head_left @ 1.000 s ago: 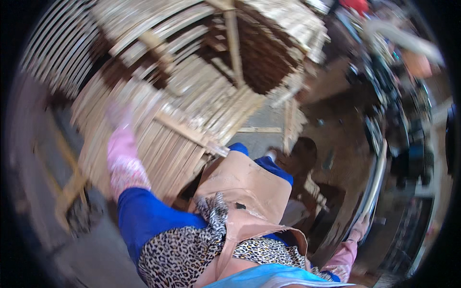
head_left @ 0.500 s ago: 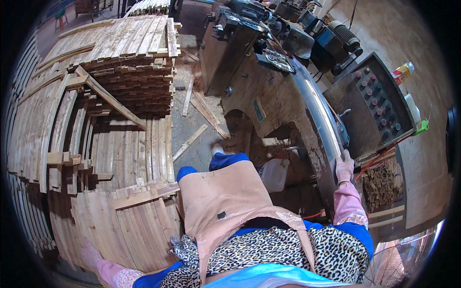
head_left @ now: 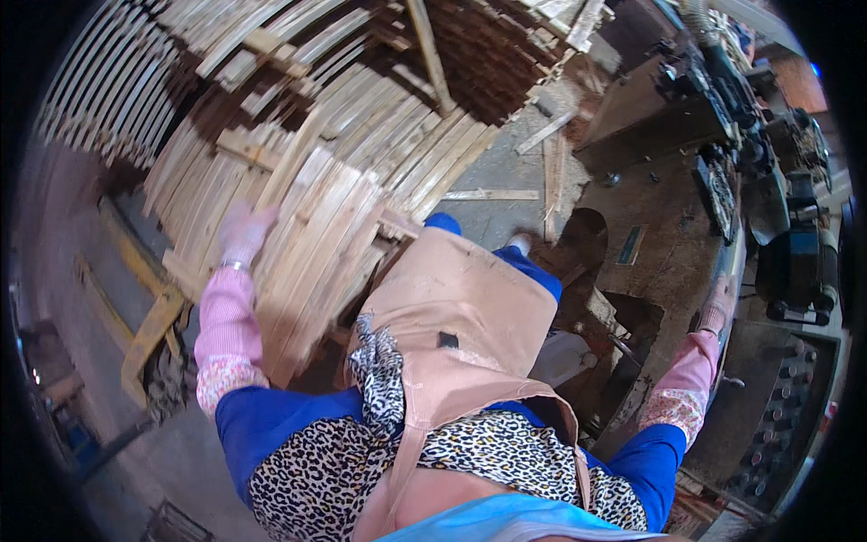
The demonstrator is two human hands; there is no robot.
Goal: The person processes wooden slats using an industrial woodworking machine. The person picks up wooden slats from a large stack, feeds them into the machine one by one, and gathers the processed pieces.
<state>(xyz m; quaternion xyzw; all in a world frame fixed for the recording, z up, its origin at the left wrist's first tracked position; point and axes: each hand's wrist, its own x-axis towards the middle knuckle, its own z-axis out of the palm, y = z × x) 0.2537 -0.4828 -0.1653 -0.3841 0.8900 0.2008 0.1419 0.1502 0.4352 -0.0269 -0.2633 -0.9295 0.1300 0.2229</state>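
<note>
Wooden slats (head_left: 316, 226) at left are now covering the middle of the crosswise strip (head_left: 248, 150). Loosely spread, the left hand (head_left: 242, 233) is lying over slats; the right hand (head_left: 716, 305) is meeting the machine (head_left: 668, 163), its grip unclear. Slats are looking stiff, light, rough, suiting mid-length edge holds.

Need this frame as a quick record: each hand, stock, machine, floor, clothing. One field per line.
left hand: on stacked wooden slats; grip or mere touch unclear
right hand: at the long edge of the machine; grip unclear
stock: slats in layered stacks, left and ahead
machine: on the right; dark button panel beyond the right forearm
floor: loose wood strips between stacks and machine; yellow metal frame far left
clothing: tan apron, pink sleeve covers
</note>
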